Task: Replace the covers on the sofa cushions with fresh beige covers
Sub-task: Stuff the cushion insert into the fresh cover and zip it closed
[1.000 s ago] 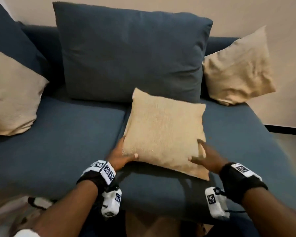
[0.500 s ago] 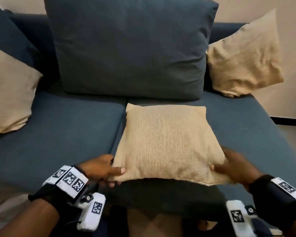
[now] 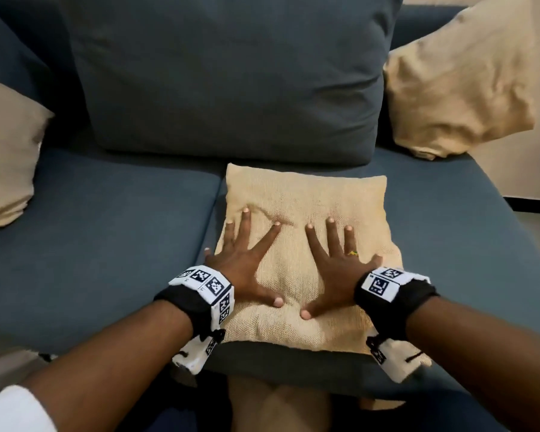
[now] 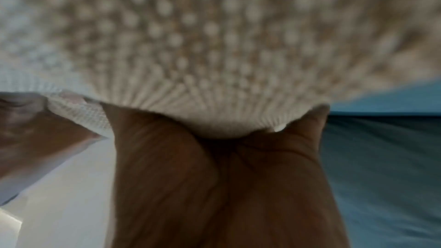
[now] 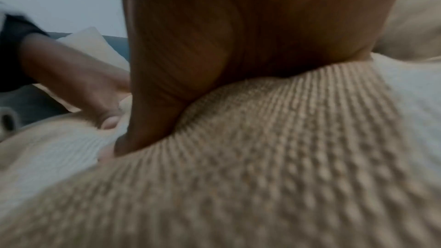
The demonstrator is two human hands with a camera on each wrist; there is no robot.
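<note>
A small beige woven cushion lies flat on the blue sofa seat, near its front edge. Both my hands press down on top of it with fingers spread straight. My left hand covers its left half, my right hand its right half, thumbs pointing toward each other. The left wrist view shows my palm sunk into the blurred beige weave. In the right wrist view my palm dents the cushion, with the left hand beside it.
A big blue back cushion stands behind the small one. A beige cushion leans at the right end of the sofa, another at the left end. More beige fabric shows below the seat's front edge.
The small cushion was held upright by its lower corners, then laid flat on the seat. Both hands let go of the corners and now press flat on top.
</note>
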